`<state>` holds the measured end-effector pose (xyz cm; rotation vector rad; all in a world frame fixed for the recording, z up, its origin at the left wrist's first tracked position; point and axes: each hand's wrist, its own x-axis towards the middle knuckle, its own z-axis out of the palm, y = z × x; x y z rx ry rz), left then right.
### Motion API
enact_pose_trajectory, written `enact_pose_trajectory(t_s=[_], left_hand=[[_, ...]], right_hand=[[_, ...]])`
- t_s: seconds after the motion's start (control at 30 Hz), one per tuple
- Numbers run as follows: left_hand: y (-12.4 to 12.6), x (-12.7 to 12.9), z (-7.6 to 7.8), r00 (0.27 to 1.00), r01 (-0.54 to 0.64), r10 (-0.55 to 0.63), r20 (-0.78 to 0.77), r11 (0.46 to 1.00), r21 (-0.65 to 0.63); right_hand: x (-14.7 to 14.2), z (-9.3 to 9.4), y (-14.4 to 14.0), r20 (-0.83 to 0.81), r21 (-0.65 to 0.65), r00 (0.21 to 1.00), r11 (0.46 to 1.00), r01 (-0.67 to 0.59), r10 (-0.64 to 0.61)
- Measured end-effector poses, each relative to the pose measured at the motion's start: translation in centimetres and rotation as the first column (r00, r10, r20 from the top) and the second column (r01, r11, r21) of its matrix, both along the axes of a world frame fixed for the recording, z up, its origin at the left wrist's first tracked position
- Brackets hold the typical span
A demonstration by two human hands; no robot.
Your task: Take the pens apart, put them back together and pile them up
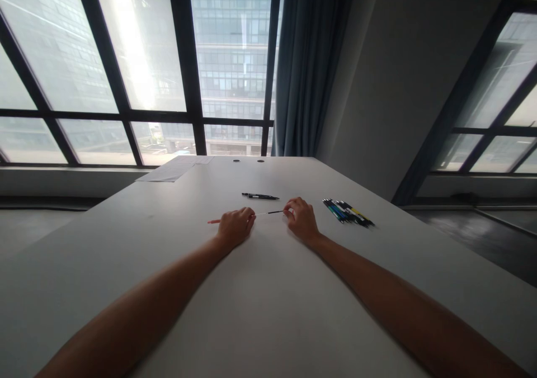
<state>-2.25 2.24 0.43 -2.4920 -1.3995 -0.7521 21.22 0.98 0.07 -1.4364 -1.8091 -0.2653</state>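
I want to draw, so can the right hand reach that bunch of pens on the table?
Probably yes. The pens lie close to the right hand, on its right, with only tabletop between them. That hand seems to pinch a thin stick, though, so it might need to let go first.

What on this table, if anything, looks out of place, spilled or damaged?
No spill or damage shows. Only the black pen stands out, and mildly: it lies alone, just beyond the left hand and right hand, while the other pens lie bunched together to the right.
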Motion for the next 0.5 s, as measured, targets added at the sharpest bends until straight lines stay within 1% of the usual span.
enact_pose_trajectory(t_s=[0.13,0.27,0.33,0.4,0.43,0.47,0.5], left_hand=[[0.27,-0.28,-0.07,0.999,-0.030,0.030,0.032,0.999,-0.010],[0.34,-0.33,-0.04,0.998,-0.048,0.049,0.042,0.999,-0.025],[0.30,-0.29,-0.03,0.998,-0.049,0.050,0.040,0.998,-0.028],[0.26,-0.25,-0.02,0.998,-0.050,0.051,0.036,0.998,-0.027],[0.23,-0.23,-0.02,0.998,-0.050,0.051,0.034,0.998,-0.026],[0.20,-0.22,-0.02,0.998,-0.050,0.050,0.031,0.999,-0.023],[0.18,-0.22,-0.02,0.998,-0.049,0.049,0.030,0.999,-0.020]], right_hand=[[0.51,-0.01,0.12,-0.031,0.005,0.999,1.000,0.026,-0.025],[0.49,-0.14,0.26,-0.063,0.021,0.998,1.000,0.009,-0.008],[0.43,-0.26,0.48,-0.147,0.019,0.989,1.000,0.020,-0.017],[0.42,-0.32,0.64,-0.263,-0.006,0.963,0.998,0.068,-0.067],[0.43,-0.30,0.64,-0.292,-0.018,0.952,0.996,0.091,-0.093],[0.41,-0.24,0.54,-0.282,-0.024,0.953,0.994,0.104,-0.106],[0.34,-0.15,0.36,-0.233,-0.022,0.967,0.995,0.102,-0.104]])
